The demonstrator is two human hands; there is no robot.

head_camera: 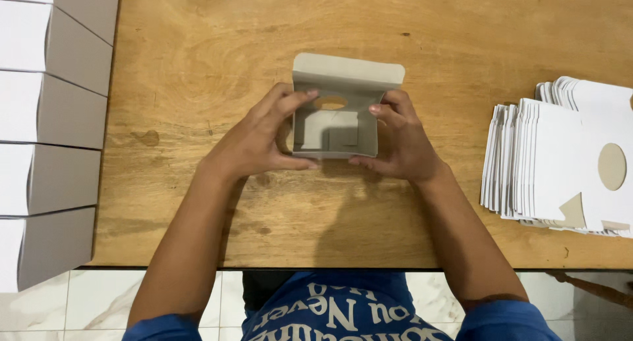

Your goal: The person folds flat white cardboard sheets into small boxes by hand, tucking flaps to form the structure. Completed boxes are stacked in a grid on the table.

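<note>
A small grey cardboard box [336, 127] stands open on the wooden table [198, 64], its lid flap folded back away from me. An oval cut-out shows in its far wall. My left hand [260, 140] grips the box's left side, fingers over the rim and thumb along the near bottom edge. My right hand [402, 143] holds the right side the same way, with one finger hooked over the rim.
A stack of flat, unfolded white box blanks [560, 156] with an oval hole lies at the table's right edge. Several assembled white-and-grey boxes [49, 110] line up along the left. White floor tiles [184, 301] show below the table's near edge.
</note>
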